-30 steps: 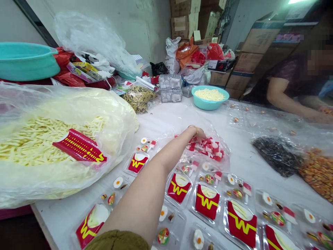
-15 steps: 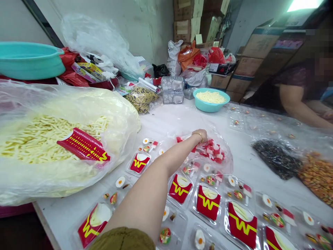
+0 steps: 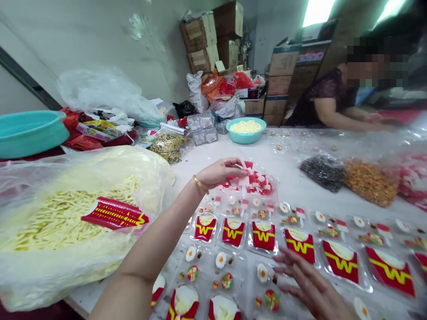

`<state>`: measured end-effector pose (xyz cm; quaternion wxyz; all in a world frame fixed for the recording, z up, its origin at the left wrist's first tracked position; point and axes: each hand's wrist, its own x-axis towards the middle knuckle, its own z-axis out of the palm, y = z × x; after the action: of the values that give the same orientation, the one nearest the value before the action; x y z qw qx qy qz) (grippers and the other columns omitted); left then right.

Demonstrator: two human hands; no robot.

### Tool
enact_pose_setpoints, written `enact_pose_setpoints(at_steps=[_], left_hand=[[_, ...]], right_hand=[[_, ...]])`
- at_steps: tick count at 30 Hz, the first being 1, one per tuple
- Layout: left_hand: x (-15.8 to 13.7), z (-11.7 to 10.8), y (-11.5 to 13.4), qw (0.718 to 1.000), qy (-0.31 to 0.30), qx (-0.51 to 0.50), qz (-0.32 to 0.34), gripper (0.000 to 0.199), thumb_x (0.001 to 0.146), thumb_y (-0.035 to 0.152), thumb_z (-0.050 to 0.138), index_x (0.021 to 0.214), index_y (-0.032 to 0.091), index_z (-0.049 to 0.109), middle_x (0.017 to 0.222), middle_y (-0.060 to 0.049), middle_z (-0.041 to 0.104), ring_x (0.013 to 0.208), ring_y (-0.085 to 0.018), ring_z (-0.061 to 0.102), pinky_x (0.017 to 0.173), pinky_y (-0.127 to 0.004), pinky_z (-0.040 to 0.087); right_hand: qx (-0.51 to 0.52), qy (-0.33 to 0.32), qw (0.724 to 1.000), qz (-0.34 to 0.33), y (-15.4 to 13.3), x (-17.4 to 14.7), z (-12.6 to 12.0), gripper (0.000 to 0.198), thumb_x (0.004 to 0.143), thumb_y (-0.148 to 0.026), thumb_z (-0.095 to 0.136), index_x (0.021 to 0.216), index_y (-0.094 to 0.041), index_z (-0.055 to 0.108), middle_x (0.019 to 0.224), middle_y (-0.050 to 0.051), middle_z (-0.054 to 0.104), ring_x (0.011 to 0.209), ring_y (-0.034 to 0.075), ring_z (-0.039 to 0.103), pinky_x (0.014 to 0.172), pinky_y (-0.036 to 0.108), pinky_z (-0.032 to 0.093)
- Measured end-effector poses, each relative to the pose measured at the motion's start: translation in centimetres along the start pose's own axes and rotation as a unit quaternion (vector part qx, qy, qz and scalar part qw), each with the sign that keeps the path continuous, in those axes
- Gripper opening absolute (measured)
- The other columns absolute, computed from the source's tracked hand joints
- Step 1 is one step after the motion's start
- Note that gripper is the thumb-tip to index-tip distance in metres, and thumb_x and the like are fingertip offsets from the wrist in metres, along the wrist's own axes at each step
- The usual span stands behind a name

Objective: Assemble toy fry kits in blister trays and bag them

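My left hand, with a gold bracelet at the wrist, is at the near left edge of a clear plastic bag of small red-and-white pieces. Its fingers are closed on a red-and-white ice-lolly-shaped piece. My right hand hovers over the clear blister trays at lower right, fingers spread and slightly blurred. The trays hold red fries boxes with a yellow zigzag, fried-egg pieces and round multicoloured pieces. Red-and-white pieces lie in the farther row; the nearer trays in view show none.
A big plastic bag of pale toy fries lies at left with a red carton on it. A turquoise bowl of fries stands farther back. Bags of dark pieces and orange pieces lie at right. A person works beyond.
My left hand has come out of the bag, back and to the left, with a red-and-white piece. My right hand has entered at lower right. The view has turned right.
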<state>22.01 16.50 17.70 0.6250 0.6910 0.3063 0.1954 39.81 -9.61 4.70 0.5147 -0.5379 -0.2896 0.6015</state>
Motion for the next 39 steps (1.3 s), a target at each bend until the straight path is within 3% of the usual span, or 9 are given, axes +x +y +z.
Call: enact_pose_setpoints(at_steps=[5,9,12,14,17,23,32,36,39], left_hand=[[-7.9,10.1,-0.9,0.985,-0.152,0.021,-0.072,0.024,0.076,0.032,0.068,0.087,0.013,0.059,0.081,-0.002,0.061,0.069,-0.01,0.056,0.061,-0.021,0.044],[-11.5,15.7,-3.5,0.972,-0.107,0.207,-0.04,0.03,0.08,0.033,0.064,0.105,0.016,0.061,0.094,-0.004,0.062,0.083,-0.016,0.058,0.073,-0.027,0.047],[-13.5,17.0,-4.3,0.953,-0.07,0.293,0.038,0.039,0.08,0.029,0.064,0.118,0.02,0.057,0.114,-0.008,0.057,0.102,-0.02,0.056,0.089,-0.033,0.046],[-14.9,17.3,-4.9,0.96,-0.06,0.268,0.057,0.04,0.082,0.027,0.062,0.121,0.021,0.054,0.12,-0.009,0.053,0.101,-0.019,0.058,0.085,-0.031,0.049],[-17.2,17.9,-6.5,0.976,0.012,0.213,0.047,0.038,0.085,0.026,0.058,0.122,0.023,0.051,0.122,-0.008,0.05,0.094,-0.015,0.06,0.074,-0.026,0.051],[-21.5,20.3,-10.3,0.964,0.17,0.204,-0.021,0.021,0.082,0.027,0.064,0.099,0.018,0.057,0.097,-0.004,0.06,0.088,-0.016,0.058,0.081,-0.029,0.046],[-24.3,18.5,-12.3,0.972,0.225,0.008,-0.067,0.02,0.08,0.031,0.065,0.092,0.016,0.058,0.09,-0.003,0.064,0.08,-0.013,0.059,0.072,-0.024,0.045],[-25.3,14.8,-13.2,0.968,0.203,-0.109,-0.1,0.028,0.074,0.034,0.071,0.09,0.014,0.059,0.083,-0.003,0.065,0.069,-0.011,0.058,0.064,-0.022,0.044],[-26.0,10.1,-13.7,0.96,0.254,-0.069,-0.094,0.028,0.076,0.037,0.068,0.09,0.015,0.058,0.078,-0.002,0.065,0.06,-0.008,0.053,0.056,-0.019,0.04]], right_hand=[[0.331,-0.06,0.941,0.021,-1.6,-1.7,4.8,0.054,0.09,-0.062,0.038,0.13,-0.028,0.048,0.13,0.006,0.056,0.117,0.023,0.054,0.095,0.045,0.047],[0.433,-0.057,0.899,0.041,0.7,-4.8,7.0,0.041,0.091,-0.054,0.044,0.116,-0.024,0.058,0.121,0.005,0.062,0.11,0.022,0.059,0.085,0.04,0.053],[0.487,-0.032,0.872,0.034,3.3,-6.6,7.2,0.026,0.09,-0.041,0.055,0.113,-0.028,0.06,0.112,0.001,0.067,0.099,0.018,0.064,0.078,0.033,0.055],[0.491,-0.022,0.87,0.04,4.5,-7.3,6.8,0.022,0.09,-0.033,0.058,0.11,-0.026,0.061,0.108,0.002,0.068,0.089,0.016,0.066,0.073,0.031,0.057],[0.469,-0.001,0.881,0.057,5.2,-7.7,6.3,0.022,0.091,-0.03,0.055,0.111,-0.023,0.06,0.105,0.005,0.069,0.08,0.016,0.066,0.061,0.027,0.056],[0.447,0.043,0.89,0.081,6.0,-8.4,7.0,0.018,0.087,-0.026,0.06,0.105,-0.025,0.062,0.093,0.001,0.071,0.071,0.014,0.065,0.053,0.024,0.055],[0.365,0.026,0.924,0.11,7.4,-8.0,10.2,0.02,0.083,-0.027,0.065,0.103,-0.025,0.063,0.097,-0.001,0.069,0.079,0.015,0.064,0.056,0.026,0.057],[0.341,0.012,0.931,0.132,7.6,-7.3,11.0,0.022,0.084,-0.028,0.063,0.106,-0.025,0.061,0.098,0.003,0.069,0.077,0.017,0.065,0.051,0.025,0.054],[0.316,-0.002,0.934,0.164,7.5,-7.0,11.2,0.025,0.085,-0.029,0.062,0.108,-0.023,0.059,0.098,0.006,0.068,0.073,0.018,0.065,0.048,0.024,0.05]])
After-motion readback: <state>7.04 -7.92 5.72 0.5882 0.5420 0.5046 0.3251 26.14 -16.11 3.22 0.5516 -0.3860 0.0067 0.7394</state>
